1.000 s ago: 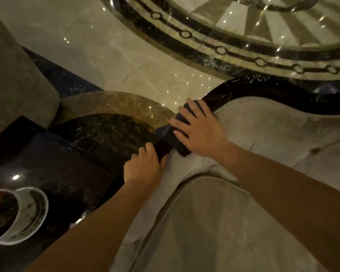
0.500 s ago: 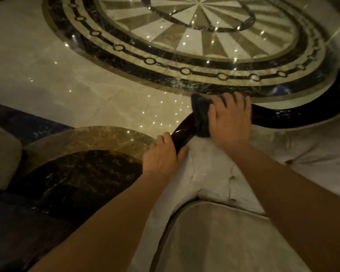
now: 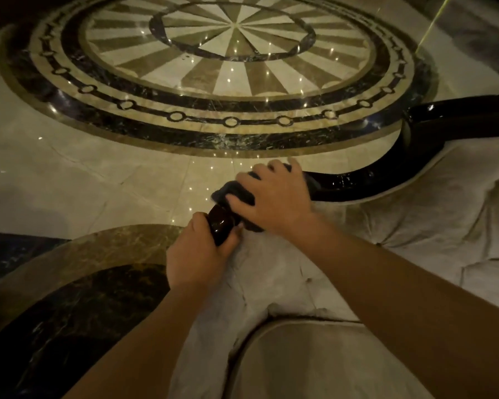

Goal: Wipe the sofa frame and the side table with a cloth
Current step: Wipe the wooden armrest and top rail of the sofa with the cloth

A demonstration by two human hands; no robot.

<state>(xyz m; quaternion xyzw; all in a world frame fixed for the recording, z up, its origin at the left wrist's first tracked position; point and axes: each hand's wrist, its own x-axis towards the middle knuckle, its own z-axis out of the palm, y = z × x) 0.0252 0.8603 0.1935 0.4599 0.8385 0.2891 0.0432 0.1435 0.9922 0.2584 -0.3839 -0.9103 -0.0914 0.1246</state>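
The right hand (image 3: pixel 274 197) is pressing a dark cloth (image 3: pixel 236 191) down onto the glossy dark sofa frame (image 3: pixel 357 180), its fingers (image 3: pixel 260 171) curling over the cloth and gripping it against the curved rail. The cloth is lying bunched on top of the frame, mostly hidden under the palm, with a fold sticking out on the left side. Just below it, the left hand (image 3: pixel 196 254) is wrapping around the rounded end of the same frame, fingers closed on the wood, the thumb lying against the pale cushioning (image 3: pixel 415 231) beside it. The frame is curving away to the right along the edge of the upholstery. Beyond both hands, the polished marble floor (image 3: pixel 69 174) with its round patterned inlay is reflecting small points of light.
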